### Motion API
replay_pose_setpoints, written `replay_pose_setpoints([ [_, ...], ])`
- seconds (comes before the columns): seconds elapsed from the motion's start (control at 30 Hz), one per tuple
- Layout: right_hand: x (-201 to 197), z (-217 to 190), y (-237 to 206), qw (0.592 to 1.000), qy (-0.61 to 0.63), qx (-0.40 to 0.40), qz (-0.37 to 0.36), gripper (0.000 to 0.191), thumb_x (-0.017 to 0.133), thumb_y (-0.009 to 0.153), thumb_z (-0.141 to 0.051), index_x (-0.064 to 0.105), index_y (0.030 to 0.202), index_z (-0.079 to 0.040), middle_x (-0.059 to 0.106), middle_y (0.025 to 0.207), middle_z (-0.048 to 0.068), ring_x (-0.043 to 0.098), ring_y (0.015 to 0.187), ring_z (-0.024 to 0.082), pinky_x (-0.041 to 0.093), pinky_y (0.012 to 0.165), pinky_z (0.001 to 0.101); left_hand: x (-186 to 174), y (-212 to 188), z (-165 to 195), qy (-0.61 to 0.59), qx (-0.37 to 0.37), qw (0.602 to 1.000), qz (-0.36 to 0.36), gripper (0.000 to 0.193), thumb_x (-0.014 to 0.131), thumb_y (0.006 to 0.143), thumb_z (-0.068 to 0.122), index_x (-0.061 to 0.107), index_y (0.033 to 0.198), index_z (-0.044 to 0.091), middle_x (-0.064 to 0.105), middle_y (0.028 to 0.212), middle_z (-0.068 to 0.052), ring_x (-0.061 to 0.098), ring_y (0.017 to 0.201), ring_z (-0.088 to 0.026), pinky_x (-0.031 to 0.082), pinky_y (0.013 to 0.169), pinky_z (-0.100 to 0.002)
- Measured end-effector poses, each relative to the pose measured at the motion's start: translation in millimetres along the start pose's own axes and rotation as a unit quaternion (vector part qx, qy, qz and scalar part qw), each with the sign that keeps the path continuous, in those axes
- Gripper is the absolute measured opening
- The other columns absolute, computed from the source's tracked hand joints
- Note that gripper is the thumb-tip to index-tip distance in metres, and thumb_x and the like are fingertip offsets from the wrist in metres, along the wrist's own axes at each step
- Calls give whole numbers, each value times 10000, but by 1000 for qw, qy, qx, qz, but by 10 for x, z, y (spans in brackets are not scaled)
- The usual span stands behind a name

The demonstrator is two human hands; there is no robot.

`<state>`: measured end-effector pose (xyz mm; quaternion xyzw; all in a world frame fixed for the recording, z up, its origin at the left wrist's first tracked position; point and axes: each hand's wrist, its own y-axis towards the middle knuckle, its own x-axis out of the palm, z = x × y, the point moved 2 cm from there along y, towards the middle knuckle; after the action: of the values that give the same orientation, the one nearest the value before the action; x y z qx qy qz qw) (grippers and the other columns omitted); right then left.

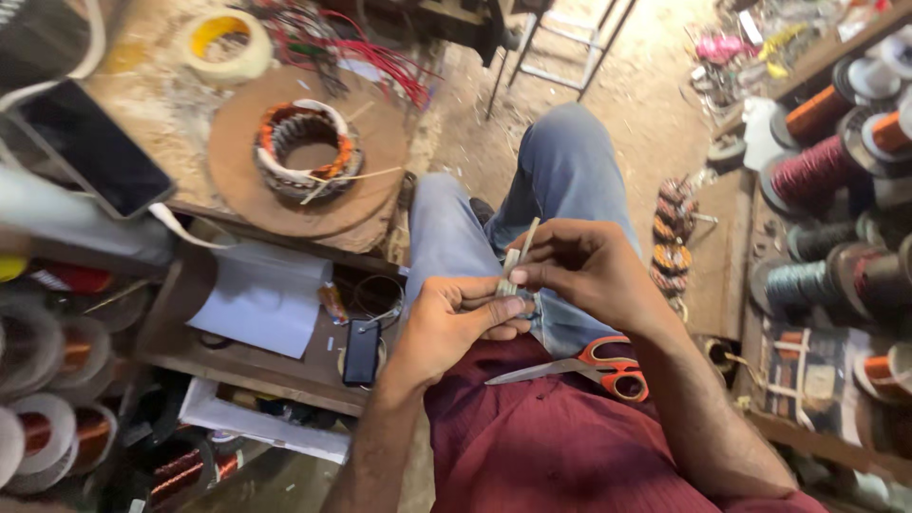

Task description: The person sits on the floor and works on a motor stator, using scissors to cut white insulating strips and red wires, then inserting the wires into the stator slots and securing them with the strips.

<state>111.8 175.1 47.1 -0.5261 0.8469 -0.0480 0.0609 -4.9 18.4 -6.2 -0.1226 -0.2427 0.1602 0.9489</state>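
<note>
Above my lap, I see both hands meet on a thin pale strip (518, 258). My left hand (456, 318) is closed around its lower end, thumb pressing it against the fingers (494, 309). My right hand (584, 266) pinches the strip higher up, and its top pokes out above the knuckles. Orange-handled scissors (579, 366) lie on my red shirt, just below the hands. A wound stator (307, 147) sits on the tabletop to my left, well apart, with wire spools (817, 171) on the right.
</note>
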Motion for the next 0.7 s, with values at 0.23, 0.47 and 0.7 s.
replay_pose_setpoints([
  [0.23, -271, 324, 227, 997, 4, 62, 34, 268, 786, 860, -28, 742, 1120, 20, 766, 935, 58, 699, 871, 80, 572, 767, 241, -59, 496, -255, -14, -28, 999, -25, 253, 704, 970, 93, 744, 1177, -48, 779, 1018, -109, 742, 848, -143, 610, 745, -246],
  [0.47, -508, 642, 556, 997, 32, 50, 42, 237, 798, 878, -37, 719, 1091, 30, 759, 997, 43, 712, 922, 74, 597, 817, 233, -201, 877, -303, 15, -59, 998, -5, 324, 696, 974, 122, 666, 1247, -49, 773, 1000, -115, 748, 831, -145, 618, 736, -266],
  [0.7, -631, 670, 1007, 997, 24, 72, 26, 229, 798, 882, -38, 727, 1087, 34, 762, 977, 53, 717, 893, 76, 597, 809, 231, -299, 1135, -93, 28, -41, 997, 53, 320, 628, 1013, 198, 719, 1224, -25, 787, 991, -90, 753, 790, -137, 634, 698, -265],
])
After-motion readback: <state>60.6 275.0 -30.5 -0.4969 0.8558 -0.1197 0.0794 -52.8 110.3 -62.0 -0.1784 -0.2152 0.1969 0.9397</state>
